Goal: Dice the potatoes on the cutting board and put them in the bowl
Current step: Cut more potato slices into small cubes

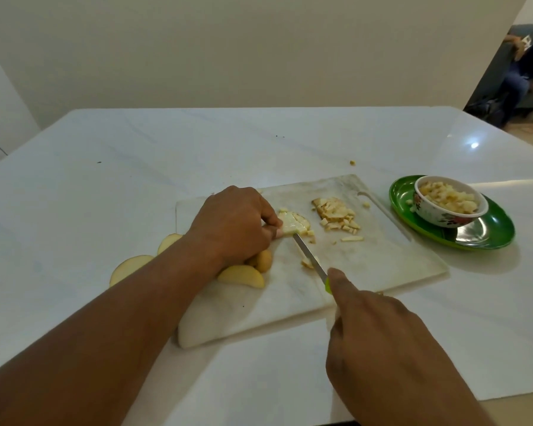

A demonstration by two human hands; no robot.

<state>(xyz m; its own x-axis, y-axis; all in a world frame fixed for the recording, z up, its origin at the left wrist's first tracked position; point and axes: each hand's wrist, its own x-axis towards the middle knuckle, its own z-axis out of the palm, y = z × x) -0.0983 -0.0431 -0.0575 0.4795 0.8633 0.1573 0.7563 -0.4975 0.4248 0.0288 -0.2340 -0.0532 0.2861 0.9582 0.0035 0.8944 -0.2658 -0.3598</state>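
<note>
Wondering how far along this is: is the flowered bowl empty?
No. The white flowered bowl on the green plate holds diced potato.

Both forearms are bare right up to the picture's near edge, no sleeves showing. The left hand [231, 222] and right hand [379, 342] wear nothing.

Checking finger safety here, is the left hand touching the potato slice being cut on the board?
Touching. The head view shows the left hand with its fingertips pressed on the potato slice, no gap between them, while the knife blade meets the slice's near edge.
</note>
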